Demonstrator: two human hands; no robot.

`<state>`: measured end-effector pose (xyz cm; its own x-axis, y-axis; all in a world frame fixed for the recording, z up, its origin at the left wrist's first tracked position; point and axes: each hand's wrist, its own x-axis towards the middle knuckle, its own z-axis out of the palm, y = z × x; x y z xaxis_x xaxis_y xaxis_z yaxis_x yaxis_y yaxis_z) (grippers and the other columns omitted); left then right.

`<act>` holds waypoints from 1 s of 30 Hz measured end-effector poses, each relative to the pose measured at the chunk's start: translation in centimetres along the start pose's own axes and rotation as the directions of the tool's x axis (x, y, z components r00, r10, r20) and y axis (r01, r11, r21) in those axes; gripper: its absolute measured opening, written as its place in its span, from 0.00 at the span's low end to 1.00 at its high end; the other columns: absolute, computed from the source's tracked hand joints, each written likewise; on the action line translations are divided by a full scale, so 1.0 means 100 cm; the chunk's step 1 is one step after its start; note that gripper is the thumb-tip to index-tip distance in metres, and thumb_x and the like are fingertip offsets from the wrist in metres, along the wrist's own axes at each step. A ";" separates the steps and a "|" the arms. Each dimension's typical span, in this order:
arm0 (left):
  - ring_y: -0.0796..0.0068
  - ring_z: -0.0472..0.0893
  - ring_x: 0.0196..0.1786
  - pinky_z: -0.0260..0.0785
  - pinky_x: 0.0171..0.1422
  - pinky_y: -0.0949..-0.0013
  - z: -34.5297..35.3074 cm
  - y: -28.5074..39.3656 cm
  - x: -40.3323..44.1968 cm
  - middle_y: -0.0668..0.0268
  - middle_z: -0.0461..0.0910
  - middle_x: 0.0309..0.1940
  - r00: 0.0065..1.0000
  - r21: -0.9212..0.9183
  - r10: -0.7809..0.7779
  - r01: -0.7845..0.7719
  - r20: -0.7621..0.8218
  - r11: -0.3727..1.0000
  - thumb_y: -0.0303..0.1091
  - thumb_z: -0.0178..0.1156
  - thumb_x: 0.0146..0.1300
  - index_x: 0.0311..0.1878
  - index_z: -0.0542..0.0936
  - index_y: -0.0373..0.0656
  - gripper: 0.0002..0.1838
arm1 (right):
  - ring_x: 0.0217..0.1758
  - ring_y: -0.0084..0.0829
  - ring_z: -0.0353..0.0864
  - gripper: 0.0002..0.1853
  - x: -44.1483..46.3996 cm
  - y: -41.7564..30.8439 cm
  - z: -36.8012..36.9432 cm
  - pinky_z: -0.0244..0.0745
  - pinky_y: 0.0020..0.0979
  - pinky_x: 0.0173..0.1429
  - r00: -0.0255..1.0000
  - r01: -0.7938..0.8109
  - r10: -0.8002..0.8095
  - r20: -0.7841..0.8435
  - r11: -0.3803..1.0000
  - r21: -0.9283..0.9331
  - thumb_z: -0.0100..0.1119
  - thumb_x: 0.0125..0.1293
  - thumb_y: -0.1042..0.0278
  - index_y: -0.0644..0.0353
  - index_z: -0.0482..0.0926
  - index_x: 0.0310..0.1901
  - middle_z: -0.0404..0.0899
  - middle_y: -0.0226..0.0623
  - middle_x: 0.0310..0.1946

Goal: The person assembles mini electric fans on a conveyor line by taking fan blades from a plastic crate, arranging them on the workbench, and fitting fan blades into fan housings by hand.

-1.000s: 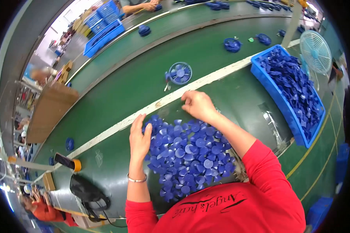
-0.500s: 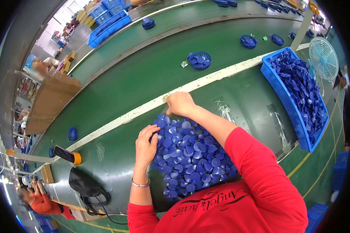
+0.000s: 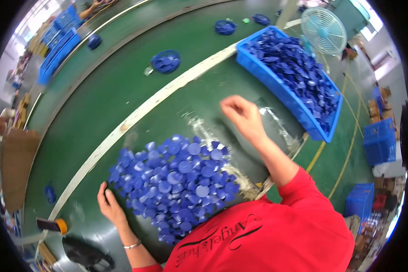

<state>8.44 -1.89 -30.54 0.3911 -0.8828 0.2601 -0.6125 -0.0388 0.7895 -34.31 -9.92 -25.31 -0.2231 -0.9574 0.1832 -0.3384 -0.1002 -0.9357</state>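
Note:
A wide heap of small round blue plastic pieces [image 3: 177,179] lies on the green work surface in front of my body. My left hand [image 3: 111,206] rests at the heap's left edge, fingers apart, holding nothing. Raised over the surface to the right of the heap is my right hand [image 3: 240,111], its fingers curled together; whatever may be between them is too small to make out. Beyond it, a blue crate [image 3: 276,93] is full of darker blue plastic pieces. Past the white strip [image 3: 161,95], a round blue basket-like part [image 3: 166,61] sits on the green belt.
More blue round parts [image 3: 225,27] lie along the belt. A light blue fan [image 3: 323,32] stands behind the crate. At the lower left are a phone [image 3: 47,224], a roll of orange tape [image 3: 61,225] and a black bag [image 3: 84,251]. Clear tape sticks to the surface.
The view has swung to the right. My right hand has moved from the heap's far edge toward the crate. My left hand has drawn back along the heap's left side.

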 end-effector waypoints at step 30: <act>0.45 0.56 0.72 0.45 0.75 0.50 0.060 0.089 -0.104 0.49 0.65 0.66 0.990 0.026 0.074 -0.072 -0.120 0.997 0.37 0.51 0.68 0.64 0.67 0.33 0.24 | 0.69 0.57 0.57 0.34 -0.118 -0.005 0.055 0.53 0.52 0.70 0.894 0.426 -0.313 0.321 0.816 -0.391 0.64 0.58 0.54 0.63 0.66 0.63 0.60 0.53 0.66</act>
<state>-5.20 4.09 -29.53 0.4239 -0.8210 0.3825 -0.6565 0.0125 0.7542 -26.51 -0.10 -28.67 0.2002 -0.9113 0.3597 -0.7283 -0.3840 -0.5675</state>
